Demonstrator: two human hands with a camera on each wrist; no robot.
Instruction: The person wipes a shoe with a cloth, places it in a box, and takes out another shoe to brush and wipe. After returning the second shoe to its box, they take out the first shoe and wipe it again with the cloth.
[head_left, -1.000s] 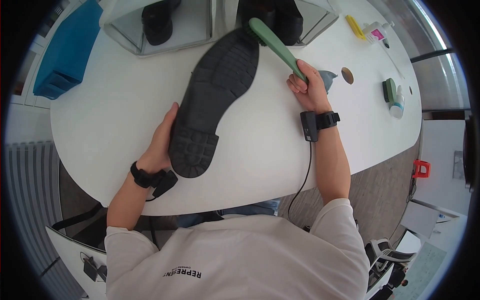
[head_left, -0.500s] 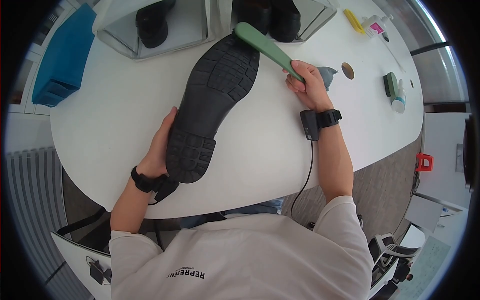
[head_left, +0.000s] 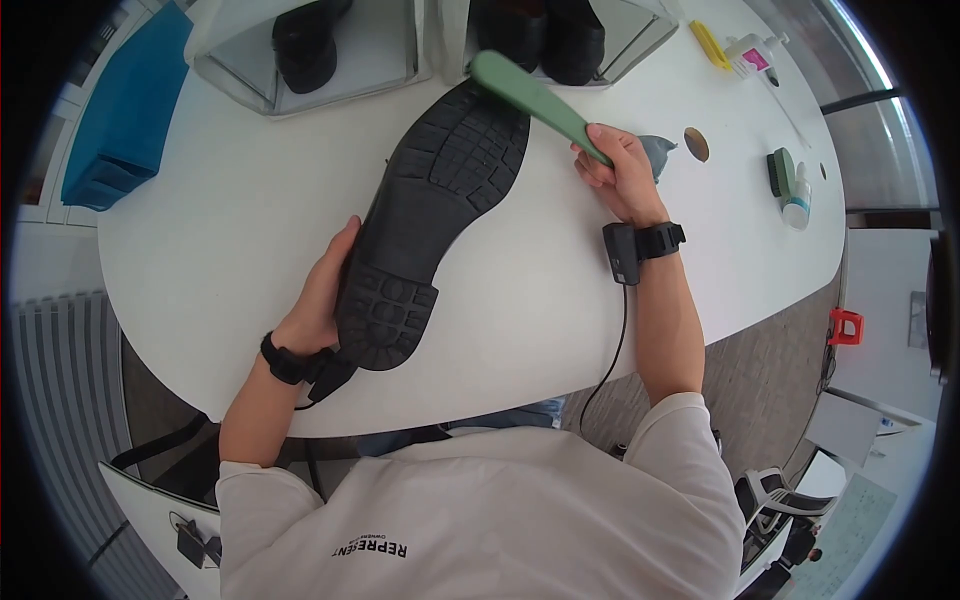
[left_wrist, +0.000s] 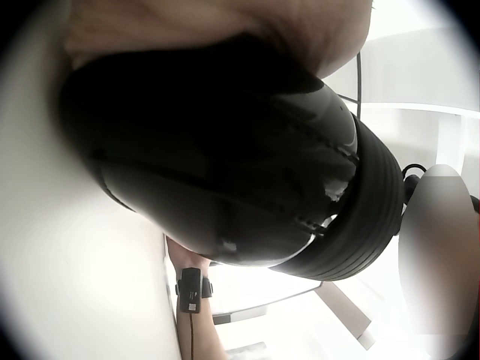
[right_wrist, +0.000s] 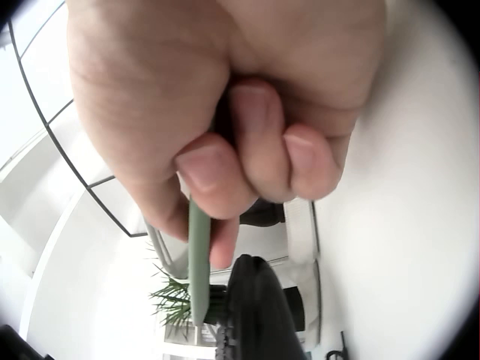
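Brush [head_left: 540, 102] at the toe end, back turned upward

Head view: the brush's flat green back now covers its bristles [right_wrist: 217, 302]; in the earliest frame, bristles showed beside the toe. The brush head also lies slightly nearer the person. This orientation sets the bristles toward the sole; the right wrist view shows them at the toe edge of the black shoe [head_left: 405, 225].

Shoe position: sole facing up, left of centre over the white table [head_left: 520, 325], heel toward the near edge, toe toward the far edge. Compared with the preceding frame, it has shifted slightly right.

Right hand [head_left: 628, 175]: narrow grip, fingers curled round the brush handle.
Left hand [head_left: 318, 300]: holds the shoe at the heel's left side; some fingers are hidden.
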